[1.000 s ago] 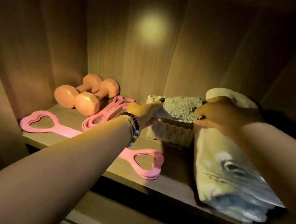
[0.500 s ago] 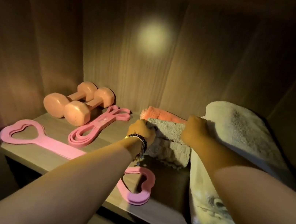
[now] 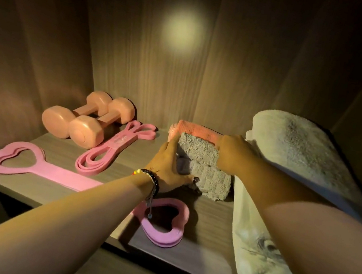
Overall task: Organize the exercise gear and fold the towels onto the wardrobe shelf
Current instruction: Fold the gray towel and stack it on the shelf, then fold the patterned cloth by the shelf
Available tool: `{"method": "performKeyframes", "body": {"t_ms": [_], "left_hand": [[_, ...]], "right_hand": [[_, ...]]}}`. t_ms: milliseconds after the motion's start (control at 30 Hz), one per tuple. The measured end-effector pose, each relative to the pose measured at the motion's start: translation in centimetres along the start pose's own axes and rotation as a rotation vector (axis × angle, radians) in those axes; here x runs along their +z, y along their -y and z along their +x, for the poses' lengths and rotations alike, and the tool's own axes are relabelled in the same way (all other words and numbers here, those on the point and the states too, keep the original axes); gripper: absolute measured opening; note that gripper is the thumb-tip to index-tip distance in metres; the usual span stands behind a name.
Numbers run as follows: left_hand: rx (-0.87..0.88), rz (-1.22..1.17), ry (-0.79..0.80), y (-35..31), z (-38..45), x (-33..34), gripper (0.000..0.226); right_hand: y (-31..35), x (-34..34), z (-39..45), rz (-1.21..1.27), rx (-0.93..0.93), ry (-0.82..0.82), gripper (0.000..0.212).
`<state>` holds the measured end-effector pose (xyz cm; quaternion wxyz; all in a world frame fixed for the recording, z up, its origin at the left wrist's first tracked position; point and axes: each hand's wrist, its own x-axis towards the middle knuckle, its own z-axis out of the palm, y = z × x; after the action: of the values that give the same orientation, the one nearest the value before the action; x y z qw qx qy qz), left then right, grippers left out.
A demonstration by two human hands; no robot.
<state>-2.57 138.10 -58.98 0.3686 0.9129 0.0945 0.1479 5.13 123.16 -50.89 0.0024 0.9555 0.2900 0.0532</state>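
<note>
A small folded grey towel [image 3: 199,150] lies on top of another folded grey towel [image 3: 211,183] on the wardrobe shelf [image 3: 211,226]. My left hand [image 3: 167,165] presses against the stack's left side, and my right hand [image 3: 233,154] grips the top towel's right end. Behind them lies an orange folded towel [image 3: 196,129]. A large cream towel [image 3: 290,153] fills the right side, partly under my right arm.
Two peach dumbbells [image 3: 86,120] stand at the back left. Beside them lies a pink loop band [image 3: 112,150]. A pink heart-handled resistance band [image 3: 37,165] stretches along the front edge under my left arm. Wooden walls close in the back and sides.
Both hands lowered the small grey towel onto the other grey towel and now hold the stack's sides. The view has come closer to the shelf.
</note>
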Motion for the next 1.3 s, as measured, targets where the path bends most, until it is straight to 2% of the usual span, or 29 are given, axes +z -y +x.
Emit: {"method": "performKeyframes", "body": {"t_ms": [100,200,300,400,467,533,567,633,700,733,800,867,900,933,1000,1100,1300], "left_hand": [[-0.055,-0.007,-0.027,-0.1,-0.3,0.2,0.115],[-0.081,0.016,-0.066,-0.6,-1.0,0.5,0.109],[-0.087,0.018,-0.066,-0.9,-1.3,0.5,0.106],[-0.084,-0.001,-0.048,-1.1,-1.4,0.3,0.096],[-0.109,0.014,-0.032,-1.7,-1.5,-0.1,0.086],[-0.134,0.030,0.000,-2.6,-1.6,-1.0,0.079],[-0.149,0.044,0.028,-3.3,-1.8,-1.6,0.082],[-0.147,0.059,0.073,-4.6,-2.3,-3.0,0.091],[-0.142,0.095,0.096,-6.0,-3.2,-4.6,0.089],[-0.133,0.122,0.100,-6.6,-3.6,-5.4,0.087],[-0.079,0.188,0.122,-8.6,-5.4,-7.3,0.086],[-0.027,0.274,0.193,-11.0,-7.8,-9.2,0.080],[-0.031,0.321,0.214,-12.1,-9.1,-9.9,0.078],[-0.034,0.351,0.205,-13.0,-10.5,-10.5,0.079],[-0.016,0.348,0.189,-14.2,-13.5,-11.2,0.081],[0.043,0.316,0.229,-15.6,-18.0,-12.0,0.081],[0.197,0.286,0.229,-17.5,-25.7,-13.3,0.080]], "right_hand": [[0.1,-0.1,-0.5,-0.029,-0.009,0.026,0.014],[0.5,-0.1,-0.9,-0.081,-0.020,0.043,0.019],[0.9,0.2,-1.4,-0.120,-0.032,-0.043,0.033],[1.2,-0.3,-1.8,-0.083,-0.024,-0.077,0.064],[1.3,-1.5,-2.3,-0.057,-0.055,-0.110,0.068],[1.2,-3.0,-3.3,-0.012,-0.081,-0.142,0.064],[1.0,-3.6,-4.1,0.010,-0.087,-0.154,0.060],[0.6,-4.8,-6.0,0.049,-0.090,-0.155,0.044],[0.1,-6.2,-8.0,0.076,-0.064,-0.149,0.022],[-0.1,-7.0,-9.2,0.080,-0.046,-0.127,0.021],[0.0,-8.9,-11.9,0.097,0.031,-0.024,0.035],[-0.1,-10.4,-14.8,0.086,0.101,0.117,0.033],[0.1,-11.0,-16.3,0.076,0.090,0.137,0.031],[0.2,-11.6,-17.6,0.047,0.048,0.119,0.034],[0.5,-12.0,-20.1,0.007,-0.005,0.052,0.055],[1.4,-12.6,-24.5,0.089,-0.052,-0.038,0.081],[2.3,-11.5,-31.6,0.199,-0.078,-0.029,0.075]]}}
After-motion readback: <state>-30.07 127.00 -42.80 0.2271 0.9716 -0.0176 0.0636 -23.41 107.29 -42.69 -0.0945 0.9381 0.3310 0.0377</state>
